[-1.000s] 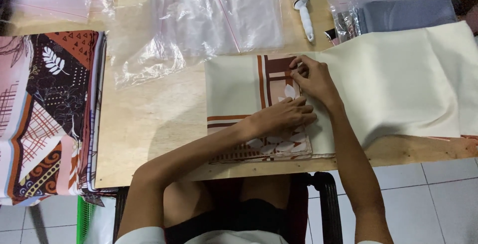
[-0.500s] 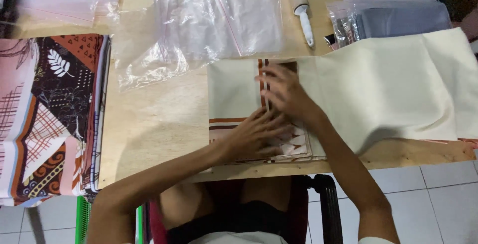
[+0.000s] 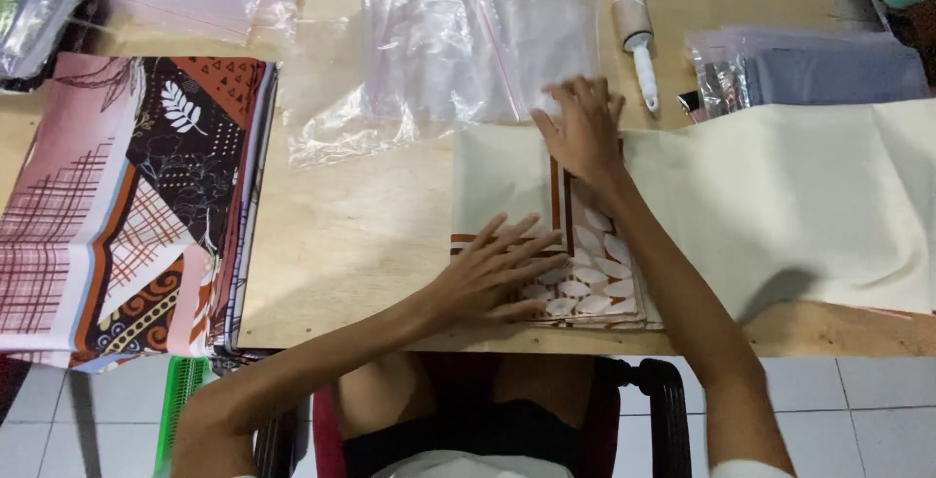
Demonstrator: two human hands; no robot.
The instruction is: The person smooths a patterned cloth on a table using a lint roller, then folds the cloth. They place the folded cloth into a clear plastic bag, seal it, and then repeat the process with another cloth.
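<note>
Cream cloth [image 3: 780, 195] with its leaf-print border folded on top lies across the wooden table [image 3: 370, 234], near the front edge. My left hand [image 3: 497, 273] rests flat on the fold, fingers spread; my right hand [image 3: 583, 129] presses open-palmed at the far end, pinching nothing. It looks soft, light and limp, likely to slide, so I judge the folded edges the best hold.

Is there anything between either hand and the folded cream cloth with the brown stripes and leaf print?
Nothing visible. The left hand lies flat on the folded cream cloth with brown stripes and leaf print near the table's front edge, and the right hand presses on its far edge, beside the clear plastic zip bag.
</note>
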